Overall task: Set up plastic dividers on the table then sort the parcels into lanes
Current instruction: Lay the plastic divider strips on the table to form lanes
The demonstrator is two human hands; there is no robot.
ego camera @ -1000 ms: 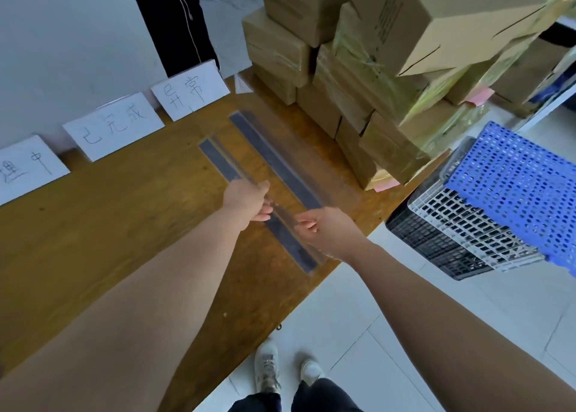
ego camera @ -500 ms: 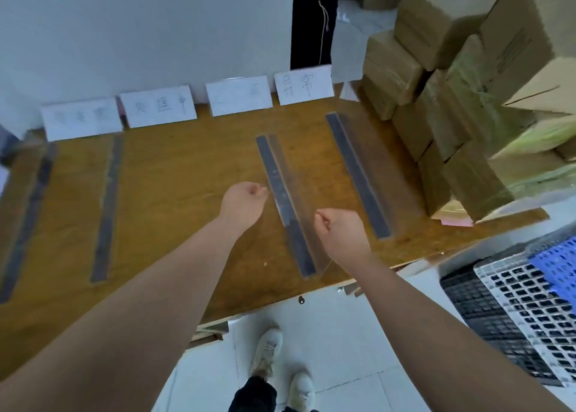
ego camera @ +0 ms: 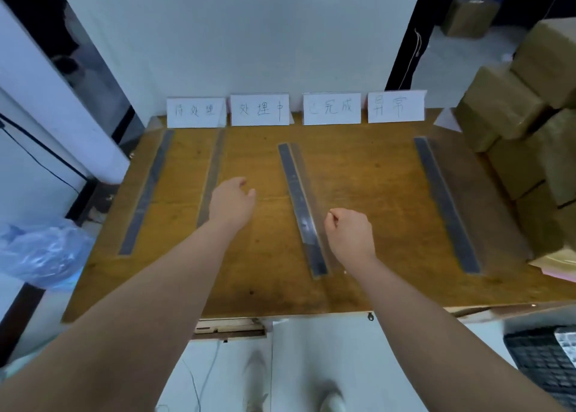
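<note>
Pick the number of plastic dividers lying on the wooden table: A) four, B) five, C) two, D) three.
A: four separate strips lie lengthwise on the table: the far-left divider, the second divider, the middle divider and the right divider.

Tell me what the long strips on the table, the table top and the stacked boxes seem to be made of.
The long divider strips look like clear glossy plastic with a dark grey band: table grain shows through the edges. The orange-brown table top seems varnished wood or veneer, by its grain and sheen. The stacked brown boxes look like matt cardboard, some apparently wrapped in shiny film.
</note>
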